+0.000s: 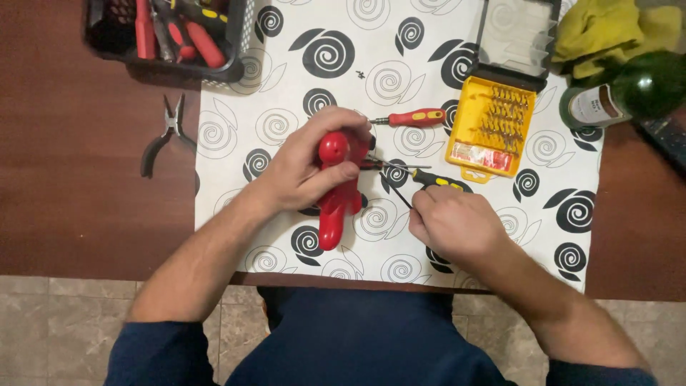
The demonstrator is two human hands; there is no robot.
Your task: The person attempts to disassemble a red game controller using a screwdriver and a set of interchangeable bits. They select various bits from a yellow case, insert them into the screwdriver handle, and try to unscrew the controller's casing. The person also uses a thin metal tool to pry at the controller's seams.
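The left hand [309, 166] was wrapped around the red plastic toy [336, 187]. The right hand [450, 221] gripped a yellow-and-black screwdriver [429, 179], its tip pointing left at the toy.

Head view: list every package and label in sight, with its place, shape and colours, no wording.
Bit-set case: right of centre on the patterned cloth, open yellow rectangular tray with a clear lid and a red-and-white label strip on its near edge.
Bottle label: far right, a white band around a dark green bottle lying on its side.
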